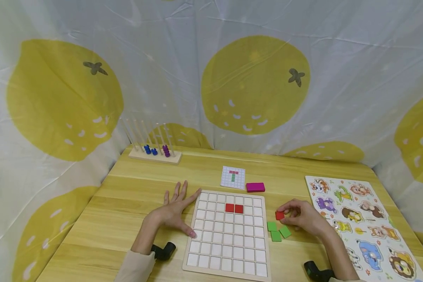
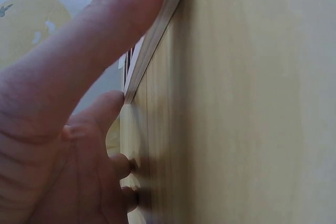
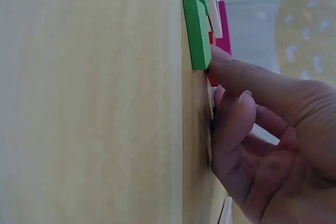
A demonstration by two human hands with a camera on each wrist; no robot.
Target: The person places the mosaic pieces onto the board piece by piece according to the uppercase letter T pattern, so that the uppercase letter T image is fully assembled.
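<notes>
A wooden grid board point(image 1: 217, 237) with white square cells lies in front of me. Two red square tiles point(image 1: 234, 208) sit side by side in its second row from the top. My left hand point(image 1: 173, 213) is spread along the board's left side, thumb on the edge and index fingertip at the upper left corner. To the right of the board, my right hand point(image 1: 304, 217) pinches another red tile point(image 1: 279, 216) between thumb and finger, close to the table. Three green tiles point(image 1: 276, 235) lie just beside it; in the right wrist view a green tile point(image 3: 197, 34) partly hides the red one.
Behind the board lie a pattern card point(image 1: 232, 177) with a red and green T and a magenta block point(image 1: 255, 187). A peg stand point(image 1: 155, 156) with blue and purple pieces stands at the back left. An animal puzzle board point(image 1: 359, 227) lies at the right.
</notes>
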